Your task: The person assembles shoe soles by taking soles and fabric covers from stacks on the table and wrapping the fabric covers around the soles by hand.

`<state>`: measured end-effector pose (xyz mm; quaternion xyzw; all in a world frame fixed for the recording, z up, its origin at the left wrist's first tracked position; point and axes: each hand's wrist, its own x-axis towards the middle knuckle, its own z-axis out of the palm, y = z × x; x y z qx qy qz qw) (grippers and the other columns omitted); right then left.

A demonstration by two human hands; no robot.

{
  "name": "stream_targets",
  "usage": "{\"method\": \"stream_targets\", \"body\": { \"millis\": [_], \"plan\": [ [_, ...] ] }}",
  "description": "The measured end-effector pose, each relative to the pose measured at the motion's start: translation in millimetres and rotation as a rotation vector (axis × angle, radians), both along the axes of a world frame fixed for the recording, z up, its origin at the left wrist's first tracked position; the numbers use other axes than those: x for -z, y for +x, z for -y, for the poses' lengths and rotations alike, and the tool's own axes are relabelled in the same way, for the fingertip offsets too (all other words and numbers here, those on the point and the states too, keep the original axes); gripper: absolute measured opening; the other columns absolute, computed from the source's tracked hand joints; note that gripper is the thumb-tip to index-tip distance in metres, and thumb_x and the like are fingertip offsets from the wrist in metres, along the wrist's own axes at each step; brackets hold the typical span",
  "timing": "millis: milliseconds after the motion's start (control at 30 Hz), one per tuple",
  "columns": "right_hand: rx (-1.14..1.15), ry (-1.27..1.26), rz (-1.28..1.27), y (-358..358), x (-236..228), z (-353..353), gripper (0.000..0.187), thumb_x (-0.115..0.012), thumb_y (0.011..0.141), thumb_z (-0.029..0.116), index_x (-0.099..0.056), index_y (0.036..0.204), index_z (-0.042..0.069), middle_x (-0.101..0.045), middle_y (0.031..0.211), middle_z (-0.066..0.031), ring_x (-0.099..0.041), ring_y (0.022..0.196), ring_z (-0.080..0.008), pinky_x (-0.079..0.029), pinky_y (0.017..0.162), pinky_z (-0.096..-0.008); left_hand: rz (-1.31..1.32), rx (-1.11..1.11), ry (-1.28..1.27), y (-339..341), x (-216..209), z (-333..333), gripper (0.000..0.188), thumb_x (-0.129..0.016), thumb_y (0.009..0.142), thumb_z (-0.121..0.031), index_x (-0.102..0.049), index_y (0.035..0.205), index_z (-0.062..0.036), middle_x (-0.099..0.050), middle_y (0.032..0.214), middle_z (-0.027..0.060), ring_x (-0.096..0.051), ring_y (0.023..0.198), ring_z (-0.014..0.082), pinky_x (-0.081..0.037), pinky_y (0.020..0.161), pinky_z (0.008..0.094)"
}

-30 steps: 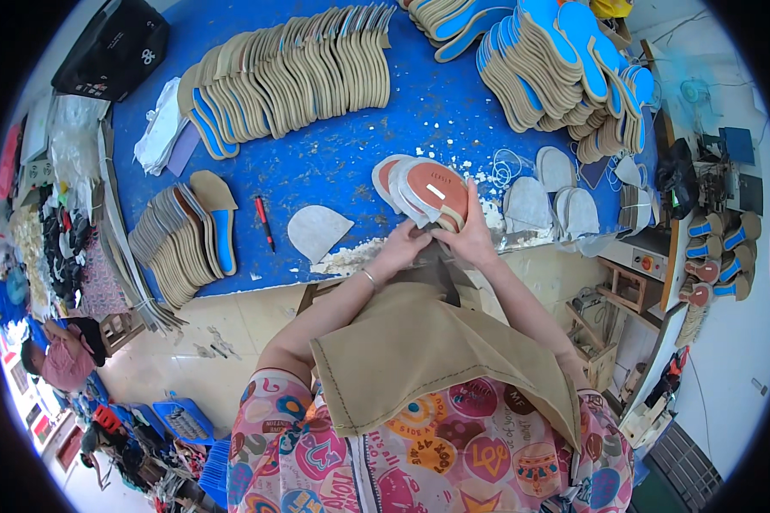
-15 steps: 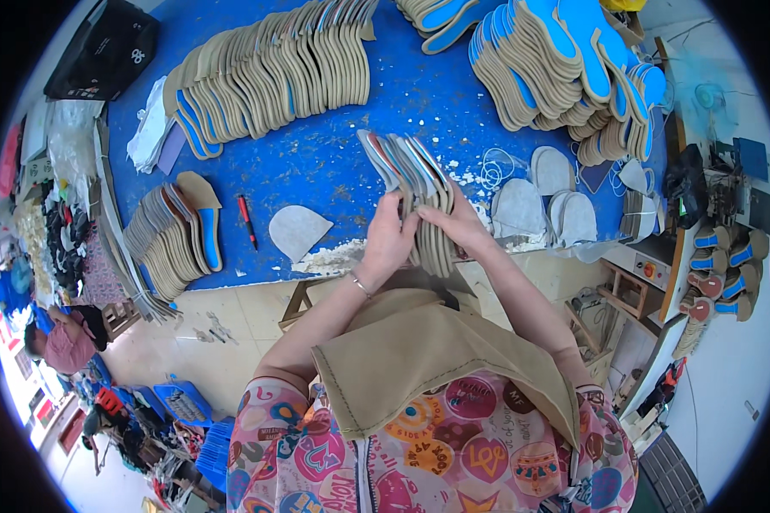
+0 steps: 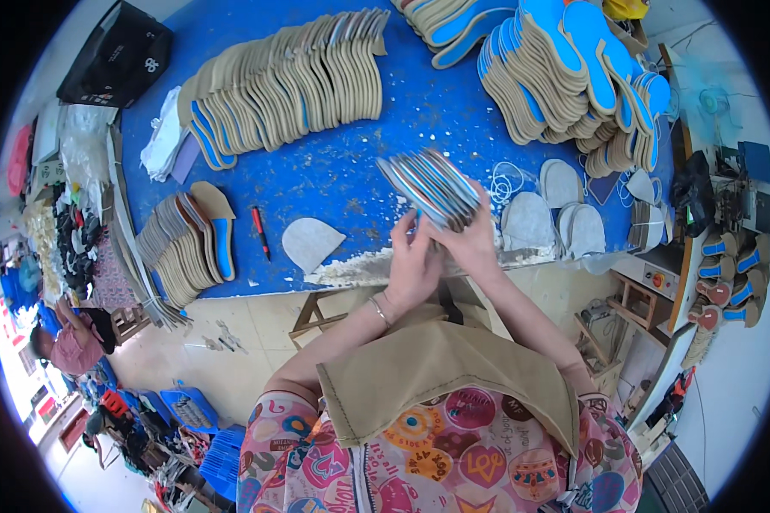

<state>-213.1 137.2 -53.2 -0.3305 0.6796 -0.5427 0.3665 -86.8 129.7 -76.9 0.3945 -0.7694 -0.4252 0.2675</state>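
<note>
In front of me, over the table's near edge, I hold a bundle of insoles [image 3: 432, 190]. The layered edges of the bundle face up, in grey, white, blue and brown stripes. My right hand [image 3: 472, 243] is closed round its right and lower side. At the lower left, my left hand [image 3: 415, 263] has its thumb and fingers against the bundle; part of its grip is hidden. A loose pale heel-shaped piece [image 3: 310, 244] lies left of my hands. To the right are more grey heel-shaped pieces [image 3: 528, 221].
A long row of tan insoles [image 3: 291, 85] stands at the back, with a blue-topped pile [image 3: 543, 73] back right. A shorter row [image 3: 180, 248] and a red-black pen [image 3: 260, 232] lie left on the blue table [image 3: 342, 179]. White string [image 3: 506, 181] lies to the right. Another person [image 3: 75, 342] is far left.
The bundle has tipped so that its striped edges turn up, and its long sides are no longer seen. Both hands have shifted right, the left one lower. The whole view has moved slightly.
</note>
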Motion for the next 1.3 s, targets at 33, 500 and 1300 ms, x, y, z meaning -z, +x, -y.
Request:
{"method": "stream_targets", "body": {
  "millis": [33,500,1300],
  "plan": [
    [-0.01,-0.082,-0.083,0.1,-16.1,0.8,0.064,-0.071,0.071,0.025,-0.041,0.121,-0.001,-0.052,0.113,-0.0156,-0.047,0.11,-0.0186,-0.036,0.095,-0.0327,-0.097,-0.01,0.015,0.4,-7.2,-0.1,0.059,-0.053,0.07,0.004,-0.038,0.127,-0.0026,-0.029,0.125,0.0259,-0.036,0.112,0.0399,-0.037,0.092,0.0401],
    [0.125,0.062,0.362,-21.5,63.5,4.9,0.03,-0.063,0.076,0.016,-0.053,0.1,0.0,-0.057,0.09,-0.0052,-0.052,0.082,-0.0138,-0.041,0.076,-0.0282,0.0,0.441,-0.173,31.8,17.9,49.9,0.052,-0.053,0.068,0.004,-0.048,0.118,-0.0084,-0.038,0.127,0.0216,-0.04,0.116,0.0376,-0.036,0.095,0.0437],
    [-0.119,0.153,1.144,-75.3,74.1,250.0,0.044,-0.044,0.084,0.026,-0.047,0.117,-0.004,-0.057,0.109,-0.0174,-0.059,0.095,-0.0251,-0.046,0.086,-0.0366,0.697,0.539,-0.754,-30.7,6.1,320.4,0.016,-0.053,0.077,-0.02,-0.061,0.083,-0.0082,-0.053,0.091,0.0055,-0.038,0.112,0.0242,-0.034,0.085,0.0419]
  ]
}}
